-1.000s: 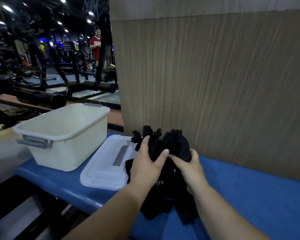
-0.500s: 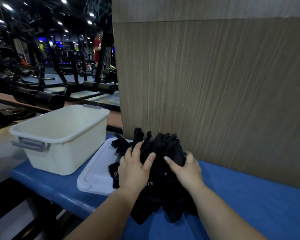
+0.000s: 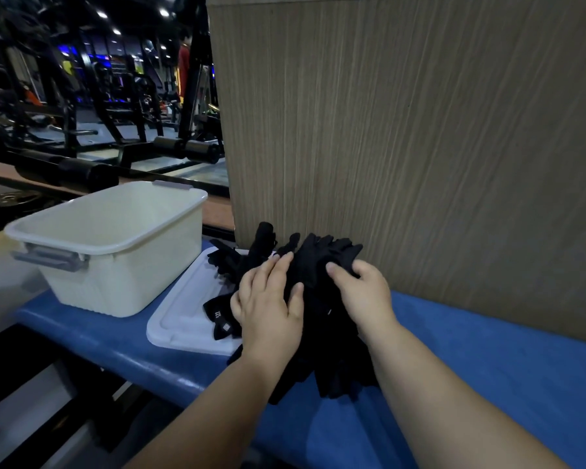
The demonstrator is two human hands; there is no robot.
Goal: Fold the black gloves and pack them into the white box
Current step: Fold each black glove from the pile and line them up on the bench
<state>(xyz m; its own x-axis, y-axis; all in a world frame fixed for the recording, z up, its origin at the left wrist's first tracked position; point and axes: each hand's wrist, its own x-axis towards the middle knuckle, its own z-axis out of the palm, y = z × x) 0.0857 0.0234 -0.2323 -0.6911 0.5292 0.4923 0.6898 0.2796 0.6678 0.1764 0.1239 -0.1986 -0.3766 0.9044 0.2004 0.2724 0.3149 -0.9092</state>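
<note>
A heap of black gloves [image 3: 313,265] lies on the blue padded bench [image 3: 487,384], partly over a flat white lid [image 3: 183,309]. My left hand [image 3: 269,299] rests on the left side of the heap, fingers spread over the fabric and thumb pressed into it. My right hand [image 3: 362,292] grips the right side, fingers curled into the gloves. The white box [image 3: 115,245] stands open to the left of the lid; its inside shows no gloves.
A tall wood-grain panel [image 3: 420,147] rises right behind the gloves. Gym machines [image 3: 99,106] fill the dark background on the left, with a person in red far off. The bench's front edge runs diagonally below the box.
Both hands have carried the heap of gloves leftward, so more of it now lies over the white lid. My left hand sits lower and flatter on the pile.
</note>
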